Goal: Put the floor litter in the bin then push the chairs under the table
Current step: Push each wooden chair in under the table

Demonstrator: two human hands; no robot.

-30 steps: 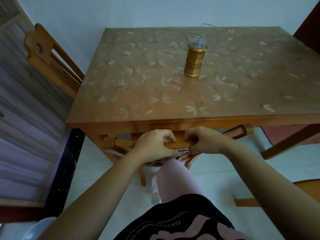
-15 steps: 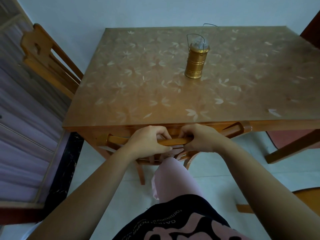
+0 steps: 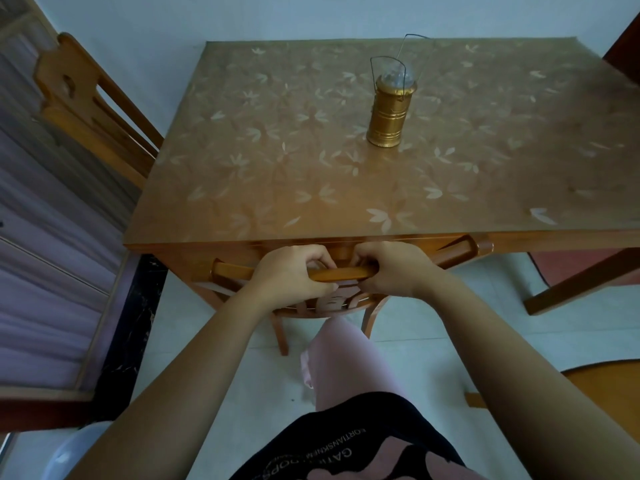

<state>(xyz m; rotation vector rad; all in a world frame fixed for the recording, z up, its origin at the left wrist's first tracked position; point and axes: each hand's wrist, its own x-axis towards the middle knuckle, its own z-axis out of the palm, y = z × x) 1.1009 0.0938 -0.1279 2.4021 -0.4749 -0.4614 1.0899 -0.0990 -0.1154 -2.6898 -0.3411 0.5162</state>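
Gripping the top rail of the chair (image 3: 232, 272) with both fists, the person stood at the near edge of the table (image 3: 277, 202). The left hand (image 3: 291, 275) and right hand (image 3: 391, 268) were curled round the rail side by side near its middle. The seat was mostly hidden under the tabletop and the rail lay just beside the table's edge, so I judged this chair almost home. The next move would call for a short, straight shove, then letting go and turning to the other chairs, one at the table's left side (image 3: 86, 109) and one at the lower right (image 3: 602, 379). A pale rounded thing (image 3: 76, 452) below the left arm may have been the bin; its inside was out of sight. A gold lantern (image 3: 389, 109) stood upright on the table.
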